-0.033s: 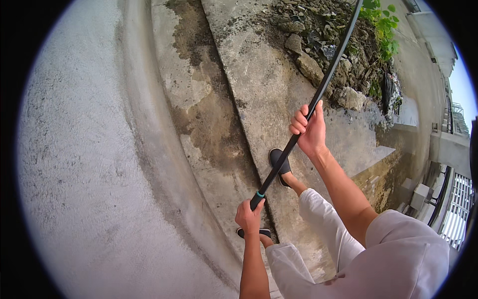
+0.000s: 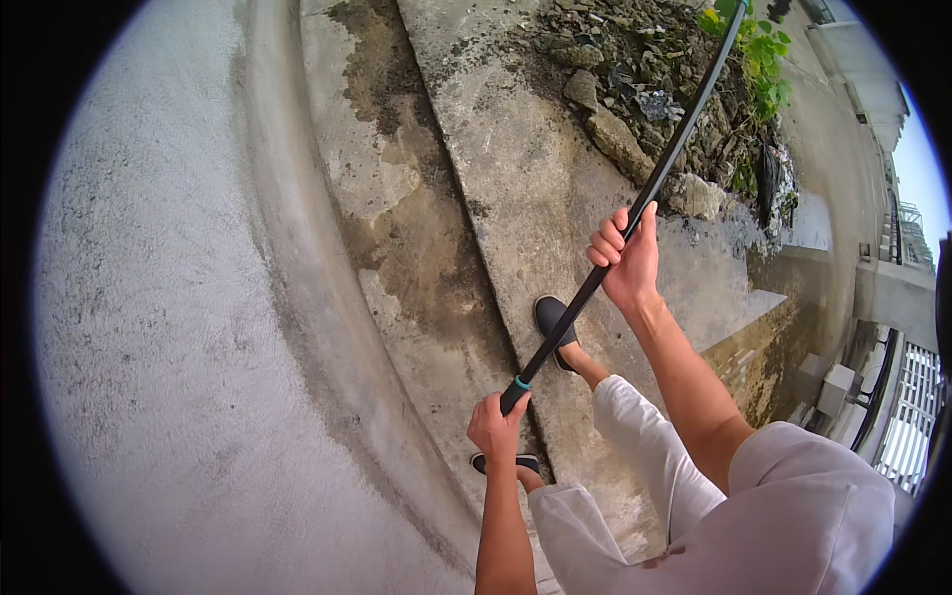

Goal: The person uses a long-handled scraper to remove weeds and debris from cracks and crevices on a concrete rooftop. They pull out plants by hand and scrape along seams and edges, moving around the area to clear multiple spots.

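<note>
A long black pole (image 2: 677, 139) slants from the lower middle up to the top right of the view. My left hand (image 2: 493, 424) is wrapped round its lower end, just below a teal ring. Higher up the shaft, my right hand (image 2: 627, 256) grips it with the thumb along one side and the fingers curled over the other. Another teal band shows near the top edge, by green leaves. A dark shape lies beyond that band, cut off by the frame, so what the pole ends in is hidden.
Rubble and broken concrete (image 2: 620, 144) lie heaped at the upper right, with a leafy green plant (image 2: 762, 74) beside them. A rough pale wall (image 2: 169, 327) fills the left. Dark slip-on shoes (image 2: 555, 327) stand astride a long seam in the stained concrete floor (image 2: 526, 188).
The pole's far part has swung slightly right, and its upper teal band has come into view. My right hand has shifted a little right with it; my left hand has barely moved.
</note>
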Available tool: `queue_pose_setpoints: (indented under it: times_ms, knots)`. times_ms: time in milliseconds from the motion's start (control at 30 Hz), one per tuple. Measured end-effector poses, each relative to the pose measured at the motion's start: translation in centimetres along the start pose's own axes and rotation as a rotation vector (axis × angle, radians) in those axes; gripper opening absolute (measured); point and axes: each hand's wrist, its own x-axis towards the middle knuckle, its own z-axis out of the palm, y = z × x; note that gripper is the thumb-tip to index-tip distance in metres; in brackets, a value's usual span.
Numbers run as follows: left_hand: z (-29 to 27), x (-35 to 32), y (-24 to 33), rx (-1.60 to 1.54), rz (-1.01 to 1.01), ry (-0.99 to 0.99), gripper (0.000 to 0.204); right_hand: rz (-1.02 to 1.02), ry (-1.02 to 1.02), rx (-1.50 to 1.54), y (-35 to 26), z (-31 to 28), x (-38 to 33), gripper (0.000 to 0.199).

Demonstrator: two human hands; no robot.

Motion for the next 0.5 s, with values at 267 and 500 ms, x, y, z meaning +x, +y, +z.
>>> queue_pose_setpoints:
  times_ms: [267,500]
  knots:
    - [-3.7,-17.0,-3.1,-0.252,-0.601,-0.279,0.043,0.651,0.167,-0.35,16.4,-2.0,-7.2,0.045]
    - [-0.8,-22.5,-6.1,-0.337,-0.803,-0.248,0.044,0.84,0.237,-0.511,26.0,-8.1,-9.0,0.046]
